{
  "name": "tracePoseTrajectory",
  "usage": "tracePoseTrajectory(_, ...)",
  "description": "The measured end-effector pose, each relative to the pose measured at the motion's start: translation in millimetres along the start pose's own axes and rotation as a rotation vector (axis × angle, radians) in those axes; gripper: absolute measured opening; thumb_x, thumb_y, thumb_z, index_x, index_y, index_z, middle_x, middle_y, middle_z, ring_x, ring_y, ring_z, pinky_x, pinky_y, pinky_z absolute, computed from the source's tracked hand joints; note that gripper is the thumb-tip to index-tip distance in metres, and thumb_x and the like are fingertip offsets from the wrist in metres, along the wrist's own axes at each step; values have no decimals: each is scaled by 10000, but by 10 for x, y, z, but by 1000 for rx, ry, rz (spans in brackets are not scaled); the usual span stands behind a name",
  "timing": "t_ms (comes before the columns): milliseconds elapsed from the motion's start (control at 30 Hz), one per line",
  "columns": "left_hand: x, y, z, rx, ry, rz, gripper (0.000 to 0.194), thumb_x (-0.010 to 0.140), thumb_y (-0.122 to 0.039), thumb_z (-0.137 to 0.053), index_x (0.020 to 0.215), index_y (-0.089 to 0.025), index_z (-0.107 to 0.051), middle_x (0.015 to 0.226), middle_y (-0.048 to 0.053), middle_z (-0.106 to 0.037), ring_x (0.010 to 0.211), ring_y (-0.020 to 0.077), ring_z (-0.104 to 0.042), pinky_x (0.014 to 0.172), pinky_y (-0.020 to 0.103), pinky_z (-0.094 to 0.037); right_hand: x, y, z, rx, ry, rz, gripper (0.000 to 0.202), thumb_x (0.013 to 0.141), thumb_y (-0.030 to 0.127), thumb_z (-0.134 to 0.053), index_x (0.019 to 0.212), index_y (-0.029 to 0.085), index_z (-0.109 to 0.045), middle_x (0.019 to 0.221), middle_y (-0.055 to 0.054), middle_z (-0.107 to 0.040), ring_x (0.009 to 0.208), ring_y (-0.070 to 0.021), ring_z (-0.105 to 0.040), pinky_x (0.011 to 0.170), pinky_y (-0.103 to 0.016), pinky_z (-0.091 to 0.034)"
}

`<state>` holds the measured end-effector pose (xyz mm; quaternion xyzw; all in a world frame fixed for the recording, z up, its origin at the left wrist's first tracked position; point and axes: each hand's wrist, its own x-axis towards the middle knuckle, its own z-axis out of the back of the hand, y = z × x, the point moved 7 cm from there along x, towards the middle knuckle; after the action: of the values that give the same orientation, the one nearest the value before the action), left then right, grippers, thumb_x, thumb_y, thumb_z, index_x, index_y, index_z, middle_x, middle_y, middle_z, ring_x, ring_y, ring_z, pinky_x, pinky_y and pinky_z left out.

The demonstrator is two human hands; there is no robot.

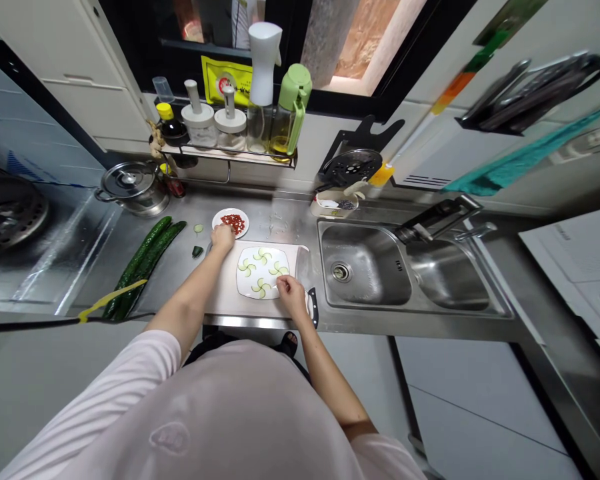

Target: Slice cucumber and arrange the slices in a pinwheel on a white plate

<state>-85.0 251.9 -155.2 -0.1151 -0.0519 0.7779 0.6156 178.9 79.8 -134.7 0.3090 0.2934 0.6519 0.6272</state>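
My left hand (223,238) is at the near left rim of a small white plate (215,220) that bears small red pieces (233,223). Its fingers are bent together, and what they hold is hidden. On a pale cutting board (223,287) lies a larger white plate (253,272) with thin green cucumber slices (261,256) set in several pinwheel shapes. My right hand (291,293) is over this plate's right edge, thumb and fingers pinched; anything between them is too small to make out. Beside it lies a knife with a black riveted handle (314,308).
Whole cucumbers (143,263) lie on the left of the steel counter, near a lidded pot (130,188). Two cucumber scraps (197,251) rest by the board. A double sink (365,263) is to the right. Bottles and jars stand on a wall rack (230,152).
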Motion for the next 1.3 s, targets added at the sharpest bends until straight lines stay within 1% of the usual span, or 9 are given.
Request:
tracePoseTrajectory(267, 90, 59, -43, -49, -23, 23, 273, 815, -306, -506, 960, -154, -680, 1016, 176, -636, 1043, 302, -552, 855, 396, -437, -7, 7, -1, 10, 0, -8, 258, 854, 319, -417, 833, 187, -638, 773, -31, -630, 714, -153, -558, 674, -236, -410)
tracePoseTrajectory(367, 98, 109, -43, -163, -55, 69, 240, 801, -305, -522, 911, -165, -683, 1015, 158, -649, 1009, 286, -576, 830, 375, -444, -7, -3, -3, 15, 5, -14, 260, 855, 320, -416, 832, 188, -638, 779, -31, -632, 712, -152, -557, 678, -238, -410)
tracePoseTrajectory(433, 80, 152, -55, -331, -75, 127, 212, 794, -310, -536, 870, -175, -680, 962, 123, -671, 944, 250, -602, 797, 340, -452, 2, -7, -10, 24, 8, -15, 257, 852, 321, -420, 832, 187, -639, 783, -33, -634, 714, -153, -557, 676, -239, -411)
tracePoseTrajectory(533, 19, 166, -119, -734, -57, 207, 179, 787, -283, -563, 866, -152, -656, 868, 80, -685, 824, 173, -623, 723, 261, -460, 50, 7, -18, 39, 8, -9, 258, 851, 319, -420, 834, 186, -641, 777, -35, -633, 724, -158, -559, 673, -242, -413)
tracePoseTrajectory(667, -126, 36, -209, -1312, 106, 243, 196, 754, -281, -633, 879, -131, -616, 830, 57, -682, 689, 102, -610, 558, 170, -411, 203, 115, 21, 66, -13, 39, 247, 849, 323, -439, 855, 188, -645, 794, -36, -636, 731, -162, -559, 677, -251, -417)
tracePoseTrajectory(833, -397, -146, -105, -1628, 287, 186, 259, 657, -269, -748, 839, -136, -621, 768, 36, -657, 590, 55, -556, 472, 140, -340, 462, 364, 140, 82, -47, 128, 219, 849, 304, -454, 871, 195, -643, 800, -31, -632, 728, -164, -552, 682, -259, -415)
tracePoseTrajectory(1033, -685, -324, 58, -1636, 312, 73, 342, 637, -358, -761, 872, -133, -656, 719, 23, -644, 575, 60, -541, 516, 169, -391, 715, 743, 242, 65, -46, 253, 211, 870, 302, -457, 895, 196, -637, 821, -32, -620, 736, -160, -546, 705, -263, -409)
tracePoseTrajectory(1200, -833, -433, 258, -1424, 156, -134, 344, 663, -403, -725, 864, -129, -676, 773, 40, -676, 699, 121, -602, 676, 244, -471, 844, 999, 247, 27, 11, 340, 202, 886, 289, -458, 915, 199, -637, 823, -25, -592, 778, -155, -541, 722, -256, -399)
tracePoseTrajectory(1300, -936, -523, 399, -1333, 120, -274, 335, 702, -373, -694, 935, -136, -656, 767, 33, -669, 733, 137, -615, 726, 267, -477, 888, 1058, 228, -17, 71, 370, 198, 893, 302, -471, 920, 204, -641, 861, -30, -579, 813, -158, -532, 724, -255, -396)
